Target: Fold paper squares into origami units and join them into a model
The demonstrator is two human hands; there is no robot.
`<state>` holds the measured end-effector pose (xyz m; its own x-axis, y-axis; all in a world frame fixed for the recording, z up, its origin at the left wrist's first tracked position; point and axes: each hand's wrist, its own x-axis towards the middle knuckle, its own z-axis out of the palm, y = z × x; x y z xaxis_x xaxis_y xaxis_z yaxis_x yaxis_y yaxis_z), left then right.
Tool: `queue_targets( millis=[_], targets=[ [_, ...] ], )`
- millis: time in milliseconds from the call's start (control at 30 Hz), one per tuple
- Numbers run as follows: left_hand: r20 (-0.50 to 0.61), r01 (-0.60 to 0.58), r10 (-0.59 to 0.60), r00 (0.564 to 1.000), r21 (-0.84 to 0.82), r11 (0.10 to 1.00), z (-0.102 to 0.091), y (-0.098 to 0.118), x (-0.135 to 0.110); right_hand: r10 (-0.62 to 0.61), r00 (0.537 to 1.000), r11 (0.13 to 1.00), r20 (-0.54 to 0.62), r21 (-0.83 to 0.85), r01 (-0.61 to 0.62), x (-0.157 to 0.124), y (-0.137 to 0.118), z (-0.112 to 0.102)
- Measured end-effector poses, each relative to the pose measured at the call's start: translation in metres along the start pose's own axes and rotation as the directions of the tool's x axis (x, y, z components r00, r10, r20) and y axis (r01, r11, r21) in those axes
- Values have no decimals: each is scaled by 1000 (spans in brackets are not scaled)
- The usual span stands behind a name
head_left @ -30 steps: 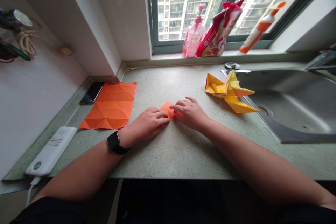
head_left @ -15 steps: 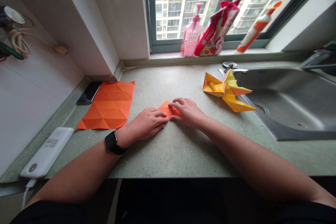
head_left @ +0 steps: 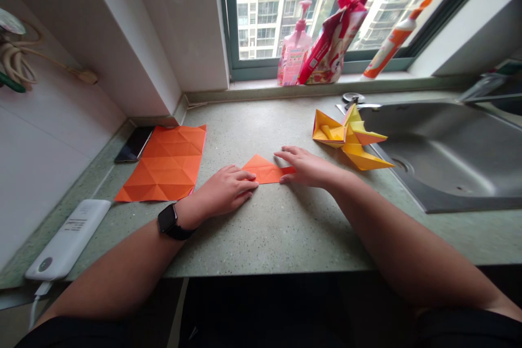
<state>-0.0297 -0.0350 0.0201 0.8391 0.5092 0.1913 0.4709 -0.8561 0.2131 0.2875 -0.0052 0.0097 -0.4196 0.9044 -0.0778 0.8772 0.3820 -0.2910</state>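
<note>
A folded piece of orange origami paper (head_left: 265,169) lies flat on the counter between my hands, with a raised point at its far side and a narrow strip toward the right. My left hand (head_left: 226,187), wearing a black watch (head_left: 173,222) on its wrist, rests over the paper's left end with its fingers laid out flat. At the right end, my right hand (head_left: 308,167) has its thumb and fingers apart, touching the strip. Part of the strip is hidden under that hand.
A creased orange sheet (head_left: 167,163) lies at the left beside a black phone (head_left: 134,144); a white power bank (head_left: 69,239) is nearer me. Yellow folded paper shapes (head_left: 354,138) sit by the steel sink (head_left: 448,141). A pink pump bottle (head_left: 294,54) stands on the sill.
My right hand has slid to the right along the paper and its fingers have spread, uncovering more of it. My left hand stays on the left end. The view has shifted slightly.
</note>
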Motion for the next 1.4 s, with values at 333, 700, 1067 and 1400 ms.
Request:
queue_targets(
  millis=[333, 700, 1067, 1400],
  targets=[
    [46, 37, -35, 998, -45, 998, -2, -1, 0, 99, 991, 995, 85, -19, -98, -5, 16, -18],
    [35, 25, -23, 999, -50, 998, -1, -1, 0, -78, 937, 991, -339, 72, 109, -4, 4, -30],
    [67, 9, -10, 998, 18, 1000, 0, 1, 0, -358, 928, 933, -105, 10, 361, -5, -50, 5],
    [23, 119, -119, 993, 26, 993, -6, 0, -3, -311, 947, 950, -84, 12, 313, -6, -52, 4]
  ],
)
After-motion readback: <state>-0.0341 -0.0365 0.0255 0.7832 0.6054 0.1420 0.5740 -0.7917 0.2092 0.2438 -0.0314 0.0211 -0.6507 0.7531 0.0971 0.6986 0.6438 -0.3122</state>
